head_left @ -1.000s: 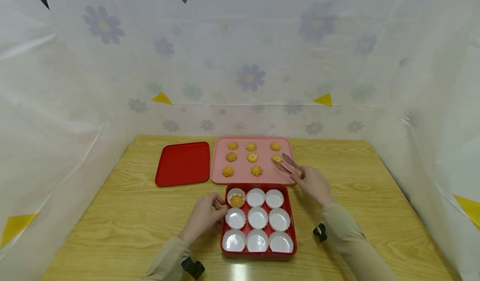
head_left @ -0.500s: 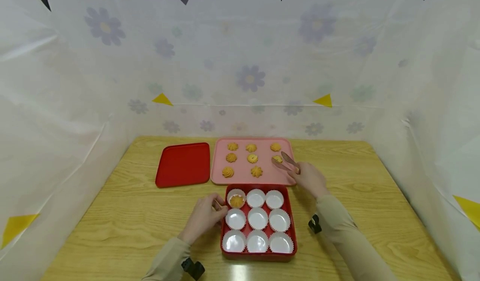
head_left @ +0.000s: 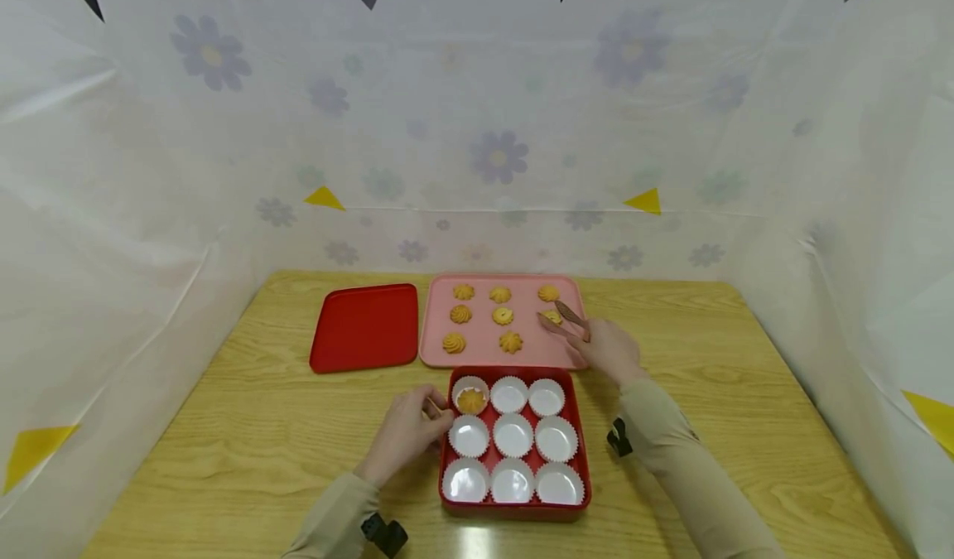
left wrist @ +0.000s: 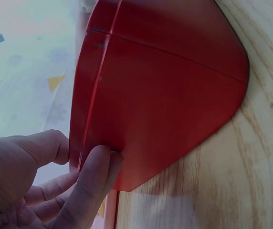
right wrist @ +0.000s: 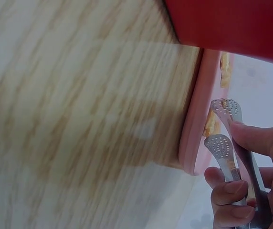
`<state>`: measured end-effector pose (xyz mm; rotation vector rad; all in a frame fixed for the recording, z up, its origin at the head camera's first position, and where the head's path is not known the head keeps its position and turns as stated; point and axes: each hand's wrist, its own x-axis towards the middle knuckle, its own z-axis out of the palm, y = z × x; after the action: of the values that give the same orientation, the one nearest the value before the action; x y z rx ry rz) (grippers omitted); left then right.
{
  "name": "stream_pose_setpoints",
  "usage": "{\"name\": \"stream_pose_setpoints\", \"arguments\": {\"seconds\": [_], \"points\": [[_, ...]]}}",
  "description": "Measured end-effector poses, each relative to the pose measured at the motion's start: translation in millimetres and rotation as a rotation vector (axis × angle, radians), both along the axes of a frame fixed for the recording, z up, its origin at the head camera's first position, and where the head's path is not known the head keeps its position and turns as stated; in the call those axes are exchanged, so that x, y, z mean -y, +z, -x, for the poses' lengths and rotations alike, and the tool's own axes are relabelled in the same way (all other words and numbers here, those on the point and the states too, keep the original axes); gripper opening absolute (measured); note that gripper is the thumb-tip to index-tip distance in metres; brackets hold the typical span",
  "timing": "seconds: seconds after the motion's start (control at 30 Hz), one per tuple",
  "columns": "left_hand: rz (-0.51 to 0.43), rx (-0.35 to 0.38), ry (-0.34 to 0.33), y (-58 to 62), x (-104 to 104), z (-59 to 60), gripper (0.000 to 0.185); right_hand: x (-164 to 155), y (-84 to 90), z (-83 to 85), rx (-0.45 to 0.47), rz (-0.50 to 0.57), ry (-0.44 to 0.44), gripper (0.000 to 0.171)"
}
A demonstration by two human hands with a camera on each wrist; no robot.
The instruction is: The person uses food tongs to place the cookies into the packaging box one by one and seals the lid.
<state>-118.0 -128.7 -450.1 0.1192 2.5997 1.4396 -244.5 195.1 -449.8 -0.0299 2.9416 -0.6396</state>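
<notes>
My right hand (head_left: pixel 613 350) holds a pair of small metal tongs (right wrist: pixel 252 174), whose perforated ends (right wrist: pixel 219 145) are spread. In the head view the tong ends straddle a piped butter cookie (head_left: pixel 552 316) at the right of the pink tray (head_left: pixel 477 359). Several more cookies lie there in rows. With thumb and fingers, my left hand (head_left: pixel 406 426) grips the upper left wall of a red box (left wrist: pixel 170 90). White paper cups (head_left: pixel 513 435) line the box in three rows. Its far left cup holds one flower-shaped cookie (head_left: pixel 470 400); the other cups hold nothing.
A flat red tray or lid (head_left: pixel 365 327) lies left of the pink tray on the wooden table (head_left: pixel 246 443). The box stands close in front of the pink tray. White patterned sheeting (head_left: pixel 477 87) encloses the back and both sides.
My right hand has shifted slightly left and away from me with the tongs, their ends drawing somewhat closer together around the cookie. The left hand and box stay put.
</notes>
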Motion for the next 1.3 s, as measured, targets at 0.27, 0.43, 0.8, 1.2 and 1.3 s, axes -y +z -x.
{"name": "stream_pose_setpoints", "arguments": {"seconds": [0.27, 0.43, 0.8, 1.2, 1.3], "points": [[-0.003, 0.000, 0.001, 0.0, -0.1, -0.1, 0.013, 1.3, -0.5, 2.4, -0.009, -0.024, 0.002, 0.042], [-0.006, 0.007, -0.001, 0.6, -0.2, -0.7, 0.013, 1.3, 0.8, 2.7, -0.006, -0.033, 0.005, 0.039], [-0.006, -0.006, -0.002, 0.3, 0.4, -1.3, 0.012, 2.0, 2.8, 1.9, -0.011, -0.039, 0.017, 0.034], [-0.004, -0.014, -0.003, 0.1, 0.6, -1.4, 0.012, 0.9, 5.3, -2.7, -0.051, -0.040, 0.013, 0.032], [-0.004, -0.015, -0.001, 0.6, 0.5, -1.7, 0.012, -0.1, 7.6, -5.4, -0.067, -0.031, 0.030, 0.030]]}}
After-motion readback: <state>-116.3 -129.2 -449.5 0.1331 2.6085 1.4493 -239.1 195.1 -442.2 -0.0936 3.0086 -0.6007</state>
